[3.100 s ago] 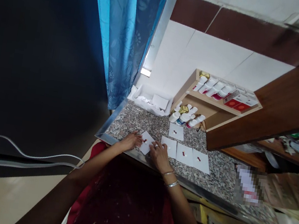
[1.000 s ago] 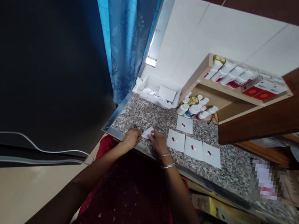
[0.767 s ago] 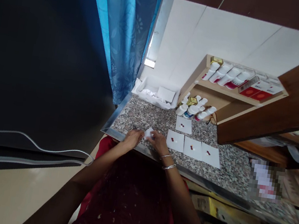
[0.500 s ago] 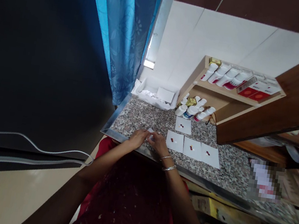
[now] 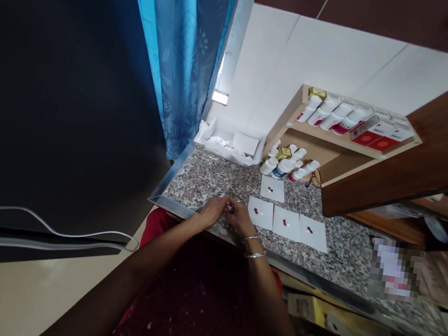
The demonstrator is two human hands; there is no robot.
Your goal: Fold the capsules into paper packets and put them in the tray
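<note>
**Left hand**: narrow, fingers closed on the small white paper, just behind the bench's front edge.
**Right hand**: narrow, fingertips pinching the same paper from the right.
**Small white paper**: between the hands; fingers hide most of it. Contents and any fold cannot be made out.
**White paper squares**: three in a row right of the hands, a fourth behind them.
**Small pills**: red and white, on each square; exact shapes too small to tell.
**Rear corner**: white tray, white bottles, wooden shelf.
**Right side**: pixelated patch, unidentifiable.
</note>
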